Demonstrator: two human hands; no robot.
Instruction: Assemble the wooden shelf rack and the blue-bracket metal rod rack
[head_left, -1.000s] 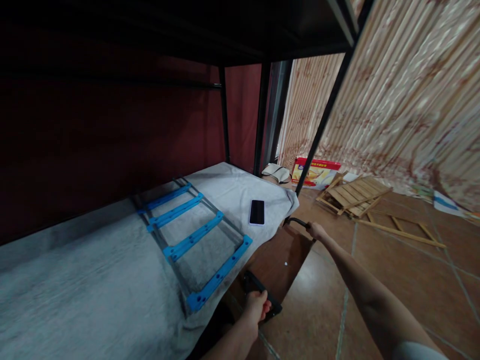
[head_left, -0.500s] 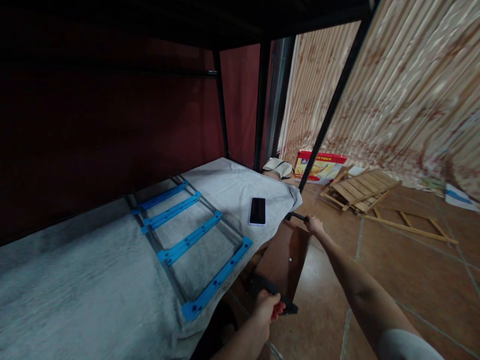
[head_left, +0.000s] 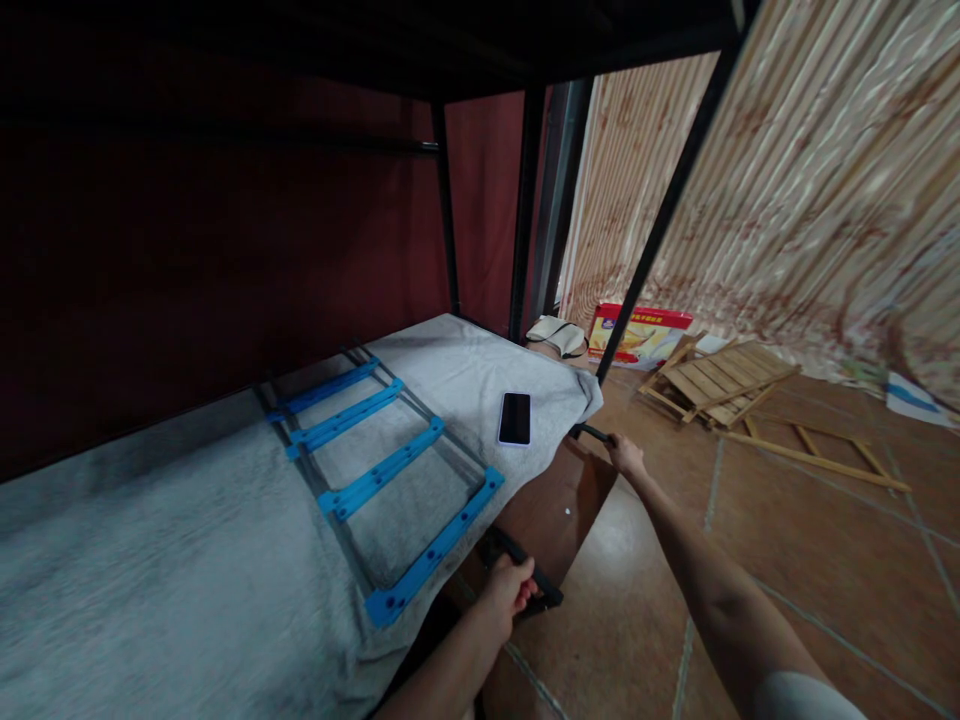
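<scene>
My left hand (head_left: 514, 590) is closed around a black bar (head_left: 544, 585) at the near end of a brown wooden board (head_left: 559, 495). Further away, my right hand (head_left: 625, 455) grips another black bar (head_left: 595, 433) at the board's far end. The board is tilted beside and below the bed's edge, its left side partly hidden under the grey cloth (head_left: 195, 560). On that cloth lie a dark-screened phone (head_left: 514, 418) and a blue-and-grey rack-like frame (head_left: 397, 480) with several blue crosspieces; neither hand touches them.
Black bed posts (head_left: 667, 215) rise at the bed's right end, under a dark upper bunk (head_left: 375, 50). Slatted wooden pieces (head_left: 731, 380) lie on the tiled floor (head_left: 795, 560) near a red-and-yellow box (head_left: 641, 335) and a striped curtain (head_left: 810, 180).
My left hand and the near end of the board have moved left and slightly up, toward the bed. My right hand has barely shifted and keeps its grip.
</scene>
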